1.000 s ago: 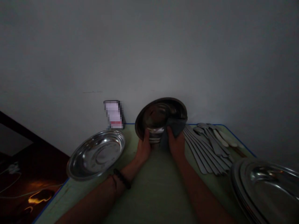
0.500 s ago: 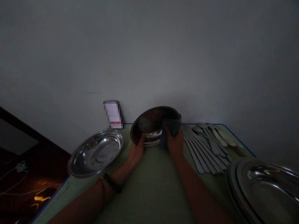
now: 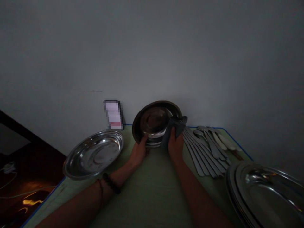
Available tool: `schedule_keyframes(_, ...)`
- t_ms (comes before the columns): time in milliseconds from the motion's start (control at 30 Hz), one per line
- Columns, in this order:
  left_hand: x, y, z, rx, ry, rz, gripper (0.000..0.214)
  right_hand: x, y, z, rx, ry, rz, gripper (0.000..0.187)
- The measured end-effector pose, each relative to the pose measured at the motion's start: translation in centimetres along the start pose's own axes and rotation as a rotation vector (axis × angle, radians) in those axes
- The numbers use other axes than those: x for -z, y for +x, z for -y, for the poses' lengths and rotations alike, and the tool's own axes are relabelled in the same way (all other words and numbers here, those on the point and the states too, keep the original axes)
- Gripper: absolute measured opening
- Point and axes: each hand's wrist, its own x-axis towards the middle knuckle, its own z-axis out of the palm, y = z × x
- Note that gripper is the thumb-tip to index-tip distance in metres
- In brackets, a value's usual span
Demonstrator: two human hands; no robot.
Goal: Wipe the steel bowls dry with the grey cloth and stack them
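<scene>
A shiny metal basin is held up off the table, tilted so its hollow inside faces me. My left hand grips its lower left rim, thumb on the inner side and fingers behind. A dark grey cloth is bunched in my right hand, which presses it over the basin's right rim. Part of the rim there is hidden by the cloth. Left of my hands, a similar metal basin rests on the green table.
Several metal spoons or flat-handled utensils lie fanned out at right, with white-handled pieces beside them. A stack of metal plates stands front right. A phone leans against the grey wall. Cables lie at lower left.
The basin has tipped to show more of its inside, and the cloth has shifted slightly along the right rim. The whole view has moved a little. Both hands keep their hold.
</scene>
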Motion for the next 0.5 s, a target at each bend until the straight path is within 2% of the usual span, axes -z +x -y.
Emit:
schedule_keyframes(100,0.1,-0.1,-0.2,-0.032,-0.021,0.013,0.034,-0.5,-0.7,0.4,0.024,-0.07,-0.001,0.056)
schedule_keyframes(200,0.1,-0.4,-0.1,-0.118,0.04,0.104,0.044,-1.2,-1.7,0.5,0.008,-0.192,0.051,0.063)
schedule_keyframes(300,0.0,-0.6,0.1,-0.14,0.09,0.173,0.05,-1.5,-2.0,0.3,-0.015,-0.184,0.083,0.065)
schedule_keyframes(400,0.0,-0.5,0.1,-0.123,0.069,0.168,0.041,-1.1,-1.3,-0.2,0.006,-0.114,0.04,0.063)
schedule_keyframes(500,0.3,-0.1,0.0,-0.128,0.016,0.108,0.037,-0.3,-0.4,-0.6,0.024,-0.08,-0.026,0.063)
